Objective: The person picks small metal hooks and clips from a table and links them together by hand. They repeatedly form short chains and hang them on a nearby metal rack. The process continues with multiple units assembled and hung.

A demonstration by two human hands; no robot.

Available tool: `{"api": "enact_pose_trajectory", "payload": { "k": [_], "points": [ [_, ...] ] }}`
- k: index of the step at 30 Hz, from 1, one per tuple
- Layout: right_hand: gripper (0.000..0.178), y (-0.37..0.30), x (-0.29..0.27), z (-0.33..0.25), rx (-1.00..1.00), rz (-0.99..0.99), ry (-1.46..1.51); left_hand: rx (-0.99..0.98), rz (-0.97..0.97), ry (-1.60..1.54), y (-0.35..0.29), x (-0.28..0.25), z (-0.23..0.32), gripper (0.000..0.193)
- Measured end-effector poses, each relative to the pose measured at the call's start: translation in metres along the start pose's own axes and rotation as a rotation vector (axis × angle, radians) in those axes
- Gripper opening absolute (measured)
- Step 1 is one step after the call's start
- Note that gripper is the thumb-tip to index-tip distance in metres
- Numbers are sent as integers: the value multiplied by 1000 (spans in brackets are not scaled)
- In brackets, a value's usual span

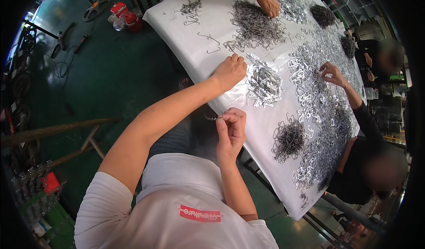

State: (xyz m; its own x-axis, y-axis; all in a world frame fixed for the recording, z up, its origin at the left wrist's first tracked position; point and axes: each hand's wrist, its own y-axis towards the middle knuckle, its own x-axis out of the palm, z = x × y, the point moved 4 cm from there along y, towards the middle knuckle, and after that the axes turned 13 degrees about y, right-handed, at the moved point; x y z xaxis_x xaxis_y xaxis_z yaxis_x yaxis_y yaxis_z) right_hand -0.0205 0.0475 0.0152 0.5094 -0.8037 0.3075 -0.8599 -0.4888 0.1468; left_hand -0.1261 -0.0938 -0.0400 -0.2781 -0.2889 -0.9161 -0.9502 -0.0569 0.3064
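Observation:
My left hand (230, 73) reaches across to the white-covered table, its fingers curled down at the edge of a pile of shiny flat metal strips (264, 81). Whatever its fingertips hold, if anything, is hidden. Nearer my body, my right hand (232, 131) is off the table's edge, with thumb and fingers pinched on a small dark wire hook (212, 117). Beyond my left hand lie a few loose bent wire hooks (212, 43) and a big heap of dark wire hooks (254, 23).
A co-worker's hand (268, 5) rests on the far heap. Another person's hand (333, 74) works over a long spread of shiny metal clips (310, 94). A small dark heap of wire hooks (289, 139) sits right of me. Red containers (128, 18) stand on the green floor.

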Motion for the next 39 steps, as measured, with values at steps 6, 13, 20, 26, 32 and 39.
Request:
{"api": "enact_pose_trajectory", "payload": {
  "k": [6,13,20,26,32,39],
  "points": [
    [7,-1,-6,-1,-31,5,-46,-452,37,-961,-32,-30,-34,12],
    [7,3,-10,5,-73,3,-99,-655,-107,-1483,-100,-103,-34,16],
    [8,8,-5,4,-132,-21,-184,-632,5,-1468,-119,-134,-35,14],
    [11,12,-6,12,-106,-55,-232,-620,107,-1358,-127,-131,-38,12],
    [13,88,-10,28,-98,-149,-436,-601,194,-1263,-135,-125,-44,14],
    [19,239,79,94,-94,-560,-1063,-575,248,-1245,-140,-121,-44,16]
  ]
}}
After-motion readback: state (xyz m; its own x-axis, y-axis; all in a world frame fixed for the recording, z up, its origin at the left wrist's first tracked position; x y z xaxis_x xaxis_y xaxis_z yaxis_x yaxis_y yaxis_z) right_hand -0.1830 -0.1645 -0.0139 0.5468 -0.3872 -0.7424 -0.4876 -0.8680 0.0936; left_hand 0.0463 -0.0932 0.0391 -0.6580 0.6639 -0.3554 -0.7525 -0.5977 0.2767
